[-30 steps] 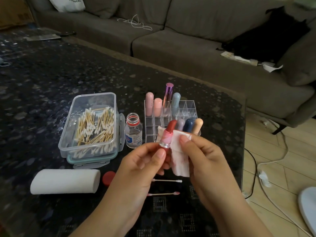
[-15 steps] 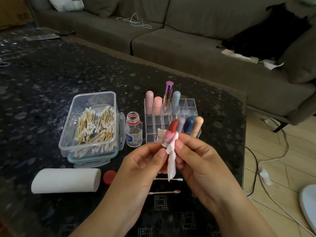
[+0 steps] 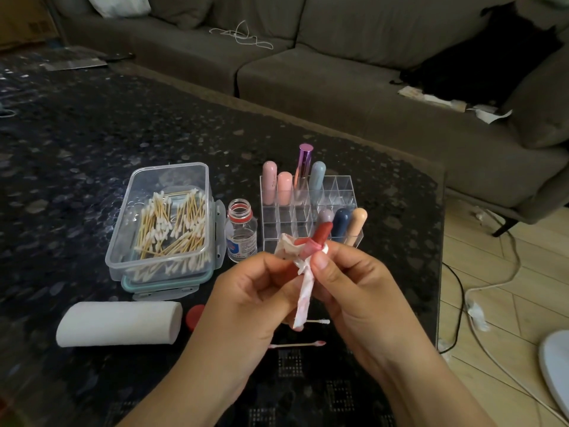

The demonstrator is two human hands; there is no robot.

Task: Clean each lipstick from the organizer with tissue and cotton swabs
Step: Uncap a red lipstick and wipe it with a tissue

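My left hand (image 3: 249, 300) holds an open lipstick (image 3: 320, 235) with its red bullet tilted up to the right. My right hand (image 3: 354, 291) pinches a stained white tissue (image 3: 303, 291) wrapped round the lipstick's tube; a strip of tissue hangs down between my hands. Just behind stands the clear organizer (image 3: 332, 192) holding several capped lipsticks. A clear box of cotton swabs (image 3: 166, 223) sits to its left. Two used swabs (image 3: 295, 345) lie on the table under my hands.
A small open bottle (image 3: 241, 234) stands between the swab box and the organizer, its red cap (image 3: 194, 315) lying beside a tissue roll (image 3: 118, 323). The table's right edge (image 3: 440, 272) drops to a floor with cables. A sofa runs along the back.
The flat tissue has been gathered and wrapped round the lipstick's tube by my right hand. The lipstick has tilted further to the right.
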